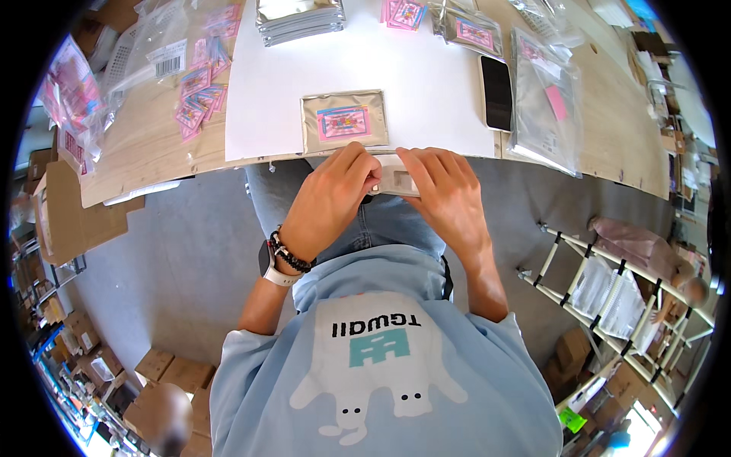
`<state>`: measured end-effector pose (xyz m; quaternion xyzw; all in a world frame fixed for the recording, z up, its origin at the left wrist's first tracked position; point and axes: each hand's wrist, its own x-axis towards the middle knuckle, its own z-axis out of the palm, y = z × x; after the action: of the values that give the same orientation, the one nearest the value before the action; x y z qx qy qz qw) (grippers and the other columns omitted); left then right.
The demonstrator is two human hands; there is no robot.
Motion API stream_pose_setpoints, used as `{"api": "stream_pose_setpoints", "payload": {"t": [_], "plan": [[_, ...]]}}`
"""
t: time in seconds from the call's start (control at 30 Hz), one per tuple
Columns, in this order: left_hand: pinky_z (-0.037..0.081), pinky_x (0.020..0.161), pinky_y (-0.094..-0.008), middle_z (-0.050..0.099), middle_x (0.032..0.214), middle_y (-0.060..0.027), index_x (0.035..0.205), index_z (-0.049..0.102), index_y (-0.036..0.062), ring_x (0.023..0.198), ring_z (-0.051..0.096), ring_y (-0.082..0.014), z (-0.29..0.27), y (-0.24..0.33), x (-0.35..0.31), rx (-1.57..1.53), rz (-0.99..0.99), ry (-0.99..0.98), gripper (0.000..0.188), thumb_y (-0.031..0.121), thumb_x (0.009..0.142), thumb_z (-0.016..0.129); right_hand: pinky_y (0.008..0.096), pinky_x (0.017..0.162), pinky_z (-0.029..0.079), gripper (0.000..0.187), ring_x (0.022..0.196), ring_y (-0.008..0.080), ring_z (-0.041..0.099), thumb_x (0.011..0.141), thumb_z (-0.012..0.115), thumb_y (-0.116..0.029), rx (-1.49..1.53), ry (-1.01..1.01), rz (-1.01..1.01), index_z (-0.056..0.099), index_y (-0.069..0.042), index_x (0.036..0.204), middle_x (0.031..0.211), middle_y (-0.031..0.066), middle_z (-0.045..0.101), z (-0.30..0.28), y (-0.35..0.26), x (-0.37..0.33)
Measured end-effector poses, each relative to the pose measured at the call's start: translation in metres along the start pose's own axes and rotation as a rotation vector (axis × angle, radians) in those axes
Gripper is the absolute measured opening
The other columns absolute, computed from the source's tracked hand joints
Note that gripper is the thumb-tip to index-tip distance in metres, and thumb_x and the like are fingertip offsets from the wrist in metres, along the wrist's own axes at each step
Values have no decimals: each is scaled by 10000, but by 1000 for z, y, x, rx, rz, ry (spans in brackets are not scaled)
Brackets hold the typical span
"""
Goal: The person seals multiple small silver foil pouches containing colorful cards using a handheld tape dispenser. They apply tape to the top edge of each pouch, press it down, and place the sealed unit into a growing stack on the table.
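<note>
At the table's front edge, above my lap, I hold a small whitish flat object (394,174) with a darker rectangular patch; its exact kind is unclear. My left hand (333,192) is closed at its left end, fingers curled and pinching. My right hand (448,189) grips its right end, fingers over the top. Just beyond my hands a silver foil pouch (310,129) lies flat on a white sheet (434,99). It bears a pink and blue label (344,122).
A stack of silver pouches (299,21) sits at the back. Pink labels (199,103) lie scattered on the left beside clear plastic bags (156,57). On the right are a black phone (496,93) and a clear bag (542,114). A pipe-frame rack (609,263) stands right of me.
</note>
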<state>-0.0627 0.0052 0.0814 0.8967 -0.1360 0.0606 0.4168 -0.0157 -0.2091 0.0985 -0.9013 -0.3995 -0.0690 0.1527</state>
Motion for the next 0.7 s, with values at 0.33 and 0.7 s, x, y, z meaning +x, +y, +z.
{"api": "stream_pose_setpoints", "payload": {"t": [0.33,0.7], "plan": [[494,741,-425,561,920,-132,999,521,38,868,591,-347,-15,10,2,66,101,-19,184,-31,906,664,426,962,514,724,1102,246,657,622,875,-66,-33,10,4,618,-57,1300,1148,59,686,1,8,8],[507,830,-382,616,946,-154,1092,485,24,887,635,-315,-85,-59,31,-59,-149,-144,153,10,1005,610,438,913,556,734,1097,346,673,623,907,-23,98,82,124,615,-89,1294,1190,112,694,-4,87,20]]}}
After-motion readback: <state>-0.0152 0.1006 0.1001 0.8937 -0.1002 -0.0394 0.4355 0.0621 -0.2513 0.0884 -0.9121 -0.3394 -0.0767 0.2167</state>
